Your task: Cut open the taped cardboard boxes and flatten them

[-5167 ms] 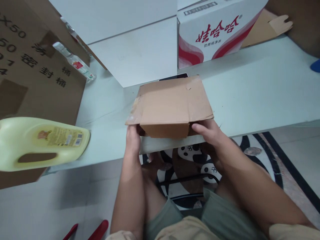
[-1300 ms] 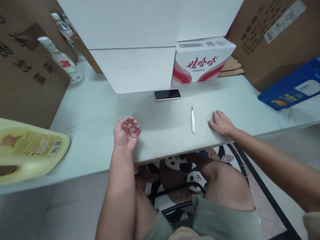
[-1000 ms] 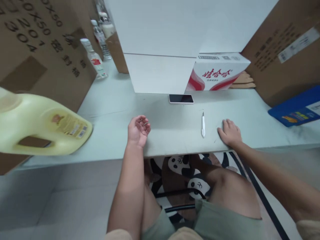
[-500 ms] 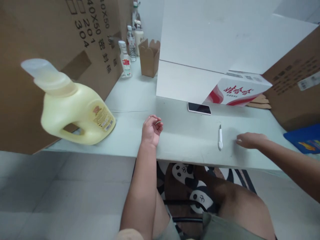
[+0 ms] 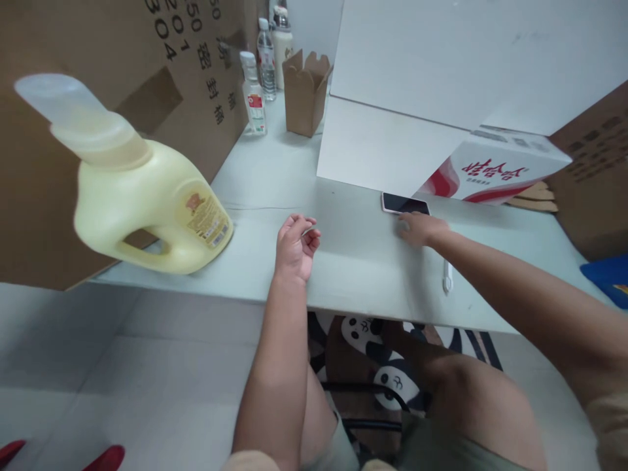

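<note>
My left hand (image 5: pixel 296 250) hangs palm-up over the table's front part, its fingers curled in. A pale sliver shows between thumb and fingers, too small to name. Farther right, my right hand (image 5: pixel 422 229) is by the near edge of the dark-screened phone (image 5: pixel 405 203), with its fingers drawn together and slightly blurred. A greyish spot shows at its fingertips; what it is I cannot make out. Under my right forearm lies a white utility knife (image 5: pixel 447 276), its upper part hidden by the arm.
A large yellow jug (image 5: pixel 161 209) stands at the left before a cardboard box (image 5: pixel 112 39). Bottles (image 5: pixel 255 98) and a small brown carton (image 5: pixel 305 98) are behind. A white box (image 5: pixel 377 144) with red print (image 5: pixel 490 171) fills the back right. A blue item (image 5: pixel 606 278) lies far right.
My right hand has moved left and away from me, from right of the utility knife to the phone. My left hand keeps its curled pose. The view has shifted slightly.
</note>
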Demonstrator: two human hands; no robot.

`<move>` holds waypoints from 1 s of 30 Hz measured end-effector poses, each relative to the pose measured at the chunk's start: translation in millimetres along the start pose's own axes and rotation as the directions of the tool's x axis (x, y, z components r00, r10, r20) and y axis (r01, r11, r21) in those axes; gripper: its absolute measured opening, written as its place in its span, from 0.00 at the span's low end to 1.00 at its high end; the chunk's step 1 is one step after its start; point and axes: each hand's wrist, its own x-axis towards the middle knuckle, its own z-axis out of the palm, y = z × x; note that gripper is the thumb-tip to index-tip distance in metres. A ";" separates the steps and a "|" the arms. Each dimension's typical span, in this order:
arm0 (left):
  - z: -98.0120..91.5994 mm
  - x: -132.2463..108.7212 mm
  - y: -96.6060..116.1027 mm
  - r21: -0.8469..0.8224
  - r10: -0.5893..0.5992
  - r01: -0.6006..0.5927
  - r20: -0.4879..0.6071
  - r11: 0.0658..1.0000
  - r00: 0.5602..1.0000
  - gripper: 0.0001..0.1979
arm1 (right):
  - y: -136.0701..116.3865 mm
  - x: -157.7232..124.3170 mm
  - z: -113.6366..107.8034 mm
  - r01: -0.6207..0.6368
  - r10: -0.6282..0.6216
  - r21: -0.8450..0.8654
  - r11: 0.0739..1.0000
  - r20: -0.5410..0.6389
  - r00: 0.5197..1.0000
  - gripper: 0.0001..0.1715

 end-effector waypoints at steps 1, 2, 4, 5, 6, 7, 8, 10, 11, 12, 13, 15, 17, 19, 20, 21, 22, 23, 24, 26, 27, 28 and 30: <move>-0.4 0.6 0.5 0.005 0.004 -0.004 -0.002 1.000 1.000 0.19 | -0.3 2.4 1.9 0.002 -0.002 0.003 1.000 -0.007 1.000 0.34; -0.7 1.6 0.9 0.010 0.007 -0.007 -0.006 1.000 1.000 0.19 | -0.7 3.7 4.5 0.008 -0.008 0.005 1.000 -0.018 1.000 0.33; -0.7 4.3 1.3 0.019 0.012 -0.012 -0.020 1.000 1.000 0.19 | -2.7 3.5 12.1 0.025 -0.025 0.006 1.000 -0.052 0.998 0.31; -0.2 5.8 1.0 0.023 0.013 -0.012 -0.031 1.000 0.999 0.18 | -4.4 2.2 17.2 0.032 -0.031 0.007 0.999 -0.076 0.997 0.30; 0.8 7.3 0.2 0.029 0.011 -0.010 -0.041 1.000 0.999 0.18 | -6.5 0.3 23.0 0.033 -0.032 0.009 0.999 -0.104 0.994 0.29; 2.3 8.6 -1.0 0.037 0.008 -0.006 -0.049 0.999 0.999 0.18 | -8.5 -1.9 29.3 0.029 -0.027 0.014 0.999 -0.132 0.991 0.29; 4.2 9.5 -2.7 0.049 0.003 -0.001 -0.053 0.999 0.999 0.18 | -10.5 -4.1 35.7 0.020 -0.016 0.022 1.000 -0.160 0.987 0.29; 9.3 9.4 -6.9 0.080 -0.013 0.017 -0.060 0.997 0.998 0.16 | -12.9 -7.7 47.2 -0.001 0.011 0.050 0.999 -0.210 0.978 0.30; 12.1 8.3 -9.1 0.094 -0.022 0.028 -0.067 0.995 0.997 0.16 | -13.2 -8.9 51.5 -0.008 0.022 0.066 0.998 -0.229 0.973 0.30; 14.7 6.5 -11.2 0.105 -0.028 0.036 -0.079 0.994 0.996 0.15 | -13.0 -9.6 54.6 -0.008 0.028 0.082 0.997 -0.242 0.970 0.31; 16.9 4.4 -13.0 0.109 -0.032 0.042 -0.090 0.993 0.995 0.14 | -12.2 -10.0 56.3 -0.003 0.027 0.097 0.995 -0.250 0.968 0.31; 18.5 0.0 -15.4 0.110 -0.029 0.040 -0.095 0.993 0.995 0.13 | -9.9 -10.3 56.3 0.015 0.015 0.117 0.993 -0.254 0.967 0.31; 15.4 -1.8 -16.0 0.127 -0.024 0.033 -0.073 0.991 0.997 0.12 | -7.8 -10.1 53.2 0.037 -0.007 0.118 0.992 -0.247 0.969 0.30; 8.5 0.9 -15.0 0.148 -0.028 0.037 -0.063 0.988 0.998 0.13 | -6.6 -9.6 48.6 0.056 -0.031 0.103 0.993 -0.236 0.971 0.29; 4.5 3.7 -13.9 0.148 -0.029 0.039 -0.070 0.988 0.997 0.13 | -6.5 -9.3 45.6 0.063 -0.041 0.091 0.994 -0.227 0.973 0.29; 0.8 7.1 -12.4 0.136 -0.027 0.038 -0.081 0.990 0.996 0.12 | -7.0 -8.9 41.8 0.067 -0.049 0.079 0.995 -0.216 0.975 0.28; -2.4 10.6 -10.6 0.116 -0.023 0.033 -0.093 0.993 0.995 0.12 | -8.4 -8.7 37.0 0.070 -0.055 0.066 0.995 -0.202 0.978 0.27; -4.9 13.9 -8.5 0.093 -0.016 0.026 -0.100 0.995 0.995 0.12 | -10.9 -8.5 31.1 0.076 -0.065 0.053 0.996 -0.188 0.980 0.26; -6.5 16.8 -6.3 0.069 -0.012 0.018 -0.100 0.997 0.995 0.12 | -15.0 -8.3 23.9 0.090 -0.081 0.042 0.995 -0.177 0.981 0.25; -7.7 21.2 -1.8 0.016 -0.019 0.020 -0.079 1.000 0.997 0.12 | -29.1 -7.2 5.9 0.153 -0.145 0.032 0.988 -0.177 0.973 0.25; -7.6 22.8 0.1 -0.017 -0.030 0.029 -0.066 0.999 0.997 0.12 | -39.7 -5.7 -4.4 0.199 -0.190 0.032 0.979 -0.188 0.964 0.25; -7.3 24.2 1.5 -0.054 -0.047 0.043 -0.062 0.998 0.997 0.12 | -52.7 -3.2 -15.4 0.250 -0.239 0.031 0.968 -0.201 0.950 0.26; -7.0 26.6 2.9 -0.136 -0.077 0.066 -0.082 0.989 0.994 0.11 | -85.7 6.3 -38.5 0.370 -0.347 0.042 0.928 -0.262 0.900 0.27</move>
